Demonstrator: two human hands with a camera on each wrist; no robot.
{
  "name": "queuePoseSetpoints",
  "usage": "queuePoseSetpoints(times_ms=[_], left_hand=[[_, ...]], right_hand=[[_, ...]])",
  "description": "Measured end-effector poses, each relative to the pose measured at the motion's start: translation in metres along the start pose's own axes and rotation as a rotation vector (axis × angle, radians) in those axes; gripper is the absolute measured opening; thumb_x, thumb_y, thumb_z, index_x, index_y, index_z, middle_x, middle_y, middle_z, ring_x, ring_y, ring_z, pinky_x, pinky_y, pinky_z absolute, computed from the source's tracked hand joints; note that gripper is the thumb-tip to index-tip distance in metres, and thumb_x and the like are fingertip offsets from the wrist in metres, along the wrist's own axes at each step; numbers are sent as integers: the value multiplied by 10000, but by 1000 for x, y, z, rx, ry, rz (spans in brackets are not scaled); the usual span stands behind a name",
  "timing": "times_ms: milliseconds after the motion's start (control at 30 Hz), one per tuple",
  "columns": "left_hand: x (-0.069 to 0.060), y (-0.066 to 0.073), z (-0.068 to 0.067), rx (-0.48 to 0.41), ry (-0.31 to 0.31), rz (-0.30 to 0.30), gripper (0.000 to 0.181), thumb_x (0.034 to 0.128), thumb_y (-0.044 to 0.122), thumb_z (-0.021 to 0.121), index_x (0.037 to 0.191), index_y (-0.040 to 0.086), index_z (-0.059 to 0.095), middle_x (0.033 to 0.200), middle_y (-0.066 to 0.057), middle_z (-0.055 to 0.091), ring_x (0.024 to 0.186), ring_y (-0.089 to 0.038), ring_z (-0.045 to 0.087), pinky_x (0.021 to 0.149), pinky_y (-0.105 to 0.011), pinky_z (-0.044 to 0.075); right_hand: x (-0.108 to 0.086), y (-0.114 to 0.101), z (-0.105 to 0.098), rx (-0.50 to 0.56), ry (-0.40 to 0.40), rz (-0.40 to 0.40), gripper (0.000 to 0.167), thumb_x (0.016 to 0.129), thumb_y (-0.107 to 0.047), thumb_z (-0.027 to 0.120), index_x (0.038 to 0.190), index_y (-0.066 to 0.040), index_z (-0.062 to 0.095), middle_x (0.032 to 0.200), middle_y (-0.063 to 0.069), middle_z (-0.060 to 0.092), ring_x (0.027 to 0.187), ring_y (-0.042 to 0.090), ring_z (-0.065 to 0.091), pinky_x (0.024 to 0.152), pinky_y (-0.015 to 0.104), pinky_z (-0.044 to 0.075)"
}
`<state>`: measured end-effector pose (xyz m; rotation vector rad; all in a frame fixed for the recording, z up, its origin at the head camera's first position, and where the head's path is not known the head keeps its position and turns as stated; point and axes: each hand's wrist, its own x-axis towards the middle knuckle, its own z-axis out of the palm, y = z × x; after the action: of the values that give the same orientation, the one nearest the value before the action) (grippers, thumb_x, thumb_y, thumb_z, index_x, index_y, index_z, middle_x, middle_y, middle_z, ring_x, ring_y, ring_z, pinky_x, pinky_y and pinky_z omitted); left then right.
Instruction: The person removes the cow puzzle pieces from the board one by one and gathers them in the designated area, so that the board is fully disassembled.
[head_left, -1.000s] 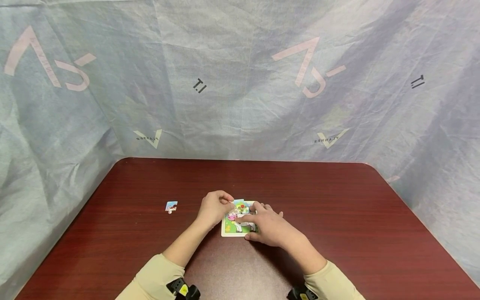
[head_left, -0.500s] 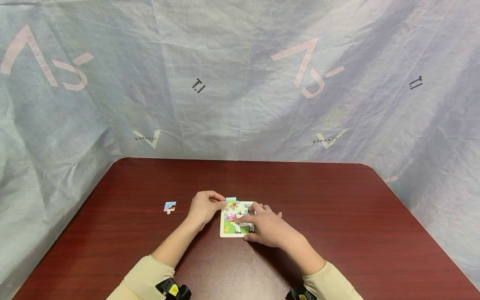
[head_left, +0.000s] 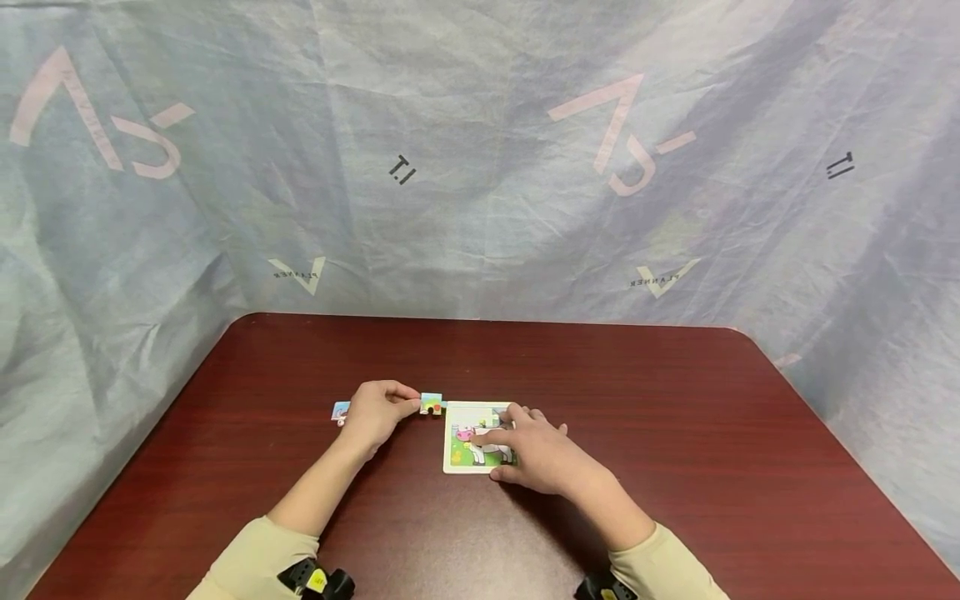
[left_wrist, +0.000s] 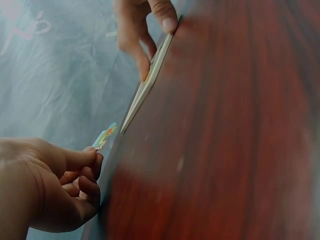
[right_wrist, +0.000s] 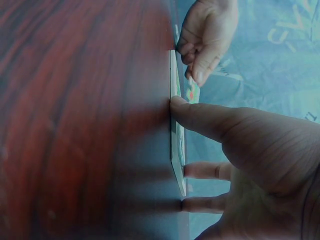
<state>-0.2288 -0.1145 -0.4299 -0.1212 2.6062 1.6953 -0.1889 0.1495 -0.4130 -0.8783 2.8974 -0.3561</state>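
Note:
My left hand (head_left: 375,417) pinches a jigsaw puzzle piece (head_left: 431,403) by its left edge, between thumb and fingertips. This piece is light blue and green with a red spot. It is held off the upper left corner of a white-framed puzzle board (head_left: 447,454) with a cow picture. In the left wrist view the piece (left_wrist: 105,135) appears raised off the table. My right hand (head_left: 540,450) rests spread on the board's right part, covering some of the picture. Its thumb (right_wrist: 181,102) touches the near edge, and its fingers are fairly straight.
Another puzzle piece (head_left: 340,410), blue with white, lies on the table to the left, partly hidden behind my left hand. The dark red wooden table (head_left: 637,375) extends around the board. A grey printed cloth (head_left: 480,208) hangs behind its far edge.
My left hand has drawn the red-spotted piece leftward off the board, leaving a pale area at the board's upper left. The right hand has stayed on the board.

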Motion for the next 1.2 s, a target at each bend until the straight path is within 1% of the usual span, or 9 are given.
queuePoseSetpoints(times_ms=[200,433,633,800,1000,1200], left_hand=[[-1,-7,-18,44,24,-12,85,922,117,748,980,58,767,888,-47,732,832,-206,639,679,-301,483],[-1,-11,-31,75,28,-24,93,930,124,741,987,57,770,897,-39,732,824,-205,622,658,-304,477],[-2,-14,-39,108,28,-31,105,933,126,740,999,50,771,937,-74,717,815,-210,603,645,-298,464],[-2,-14,-45,153,30,-27,103,938,130,733,994,53,772,903,-81,698,777,-207,576,628,-309,446],[-2,-13,-49,233,49,-9,87,922,115,748,964,46,780,943,-95,715,801,-213,582,647,-313,448],[-2,-12,-51,307,60,8,73,914,105,752,942,44,782,987,-111,725,826,-226,595,670,-333,453]], right_hand=[[0,0,0,0,3,5,447,888,-341,794,1318,-360,671,1351,116,498,1176,404,503,771,786,412],[-2,0,-1,8,11,8,443,882,-333,800,1307,-354,678,1343,119,502,1161,403,508,770,789,408],[-2,-1,0,3,9,4,443,885,-337,797,1310,-352,676,1344,119,501,1172,406,507,768,791,410],[-1,-2,0,1,7,6,449,884,-335,798,1316,-347,674,1350,123,498,1184,414,500,775,804,400],[-1,-2,0,8,-1,12,441,890,-335,793,1314,-351,674,1367,128,492,1198,422,495,791,815,386],[0,-1,1,6,4,12,439,889,-334,794,1311,-362,676,1363,122,494,1187,406,499,785,799,399]])
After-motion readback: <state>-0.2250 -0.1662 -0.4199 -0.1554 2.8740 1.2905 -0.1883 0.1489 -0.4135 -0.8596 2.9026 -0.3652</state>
